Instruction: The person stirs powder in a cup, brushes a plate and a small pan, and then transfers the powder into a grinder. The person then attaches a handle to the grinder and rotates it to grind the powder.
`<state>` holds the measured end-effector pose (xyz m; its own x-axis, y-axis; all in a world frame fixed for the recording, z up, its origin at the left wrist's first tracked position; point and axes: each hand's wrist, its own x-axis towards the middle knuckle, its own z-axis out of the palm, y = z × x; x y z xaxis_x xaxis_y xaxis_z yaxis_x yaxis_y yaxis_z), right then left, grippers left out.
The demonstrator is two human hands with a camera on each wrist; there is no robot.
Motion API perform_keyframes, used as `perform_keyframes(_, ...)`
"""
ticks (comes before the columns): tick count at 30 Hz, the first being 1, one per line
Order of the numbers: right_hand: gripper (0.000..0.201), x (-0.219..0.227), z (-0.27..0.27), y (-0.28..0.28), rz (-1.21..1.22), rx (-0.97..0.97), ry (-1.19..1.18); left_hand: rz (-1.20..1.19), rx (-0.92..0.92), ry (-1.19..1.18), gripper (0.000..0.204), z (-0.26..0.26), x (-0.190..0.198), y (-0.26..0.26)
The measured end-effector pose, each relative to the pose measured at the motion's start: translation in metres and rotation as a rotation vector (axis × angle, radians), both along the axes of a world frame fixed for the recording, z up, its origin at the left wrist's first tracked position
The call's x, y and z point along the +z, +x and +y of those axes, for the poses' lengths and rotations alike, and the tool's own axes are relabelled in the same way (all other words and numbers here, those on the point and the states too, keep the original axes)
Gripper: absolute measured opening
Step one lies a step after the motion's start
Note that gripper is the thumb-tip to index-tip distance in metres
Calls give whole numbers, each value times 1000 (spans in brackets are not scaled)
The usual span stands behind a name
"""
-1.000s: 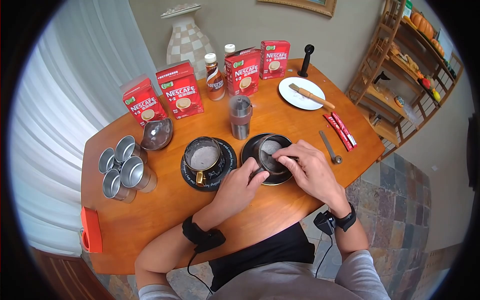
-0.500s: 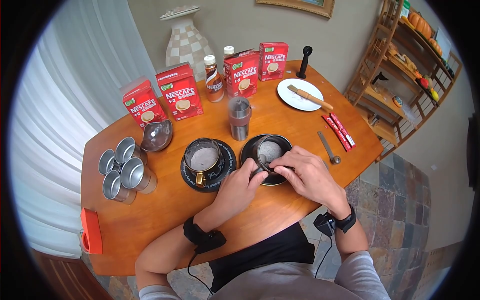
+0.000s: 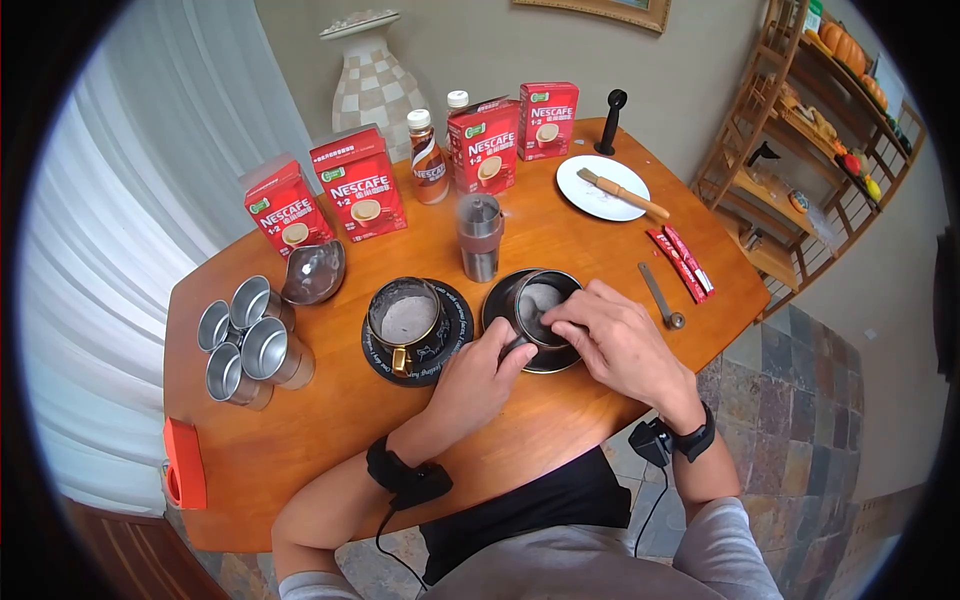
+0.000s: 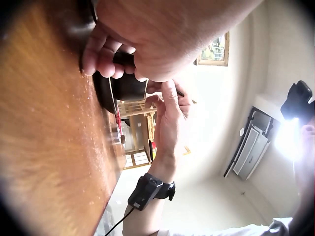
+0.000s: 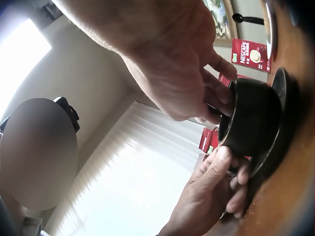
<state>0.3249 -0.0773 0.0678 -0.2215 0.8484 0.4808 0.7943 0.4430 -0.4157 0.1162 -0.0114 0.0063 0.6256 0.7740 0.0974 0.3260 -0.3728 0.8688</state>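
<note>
The black cup [image 3: 524, 318] stands on a dark saucer [image 3: 495, 300] near the middle of the table [image 3: 330, 440], with pale contents inside. The left hand [image 3: 475, 385] grips its handle [image 3: 517, 347] at seven o'clock, the fingers curled and clamped on it. The right hand [image 3: 630, 355] comes over the rim from four o'clock, its fingers together and bent, pinching a thin dark utensil [image 4: 180, 93] that is mostly hidden; its lower end cannot be made out. From the black cup, a gold-handled cup [image 3: 401, 358] with similar contents sits at nine o'clock on its own lettered saucer [image 3: 455, 335], and a steel grinder [image 3: 481, 250] stands upright between ten and eleven. A white plate [image 3: 590, 200] bearing a brush [image 3: 630, 195] is at one o'clock, a measuring spoon [image 3: 655, 288] lies at three, and red sachets [image 3: 682, 265] lie just beyond the spoon. Farther off at nine are four metal cups [image 3: 280, 360].
</note>
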Motion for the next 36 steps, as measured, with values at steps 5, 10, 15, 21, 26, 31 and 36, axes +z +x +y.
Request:
perform_keyframes(5,8,5,0,0,-7,-45,52,9,-5,12,22,-1,2,0)
perform_keyframes(10,12,9,-5,5,-38,5,-9,17,0,11,21,0,-1,0)
perform_keyframes(15,10,12,-4,2,-57,-71,45,38,-3,16,21,0,2,0)
perform_keyframes(21,9,11,-7,5,-35,25,-2,46,-4,-15,21,0,3,1)
perform_keyframes(26,10,8,-4,1,-54,-56,12,-23,-2,1,21,0,-2,1)
perform_keyframes(31,9,4,-2,-1,17,2,33,26,-1,5,22,-1,4,0)
perform_keyframes(36,9,1,1,-2,3,21,26,40,-1,-5,22,-1,6,0)
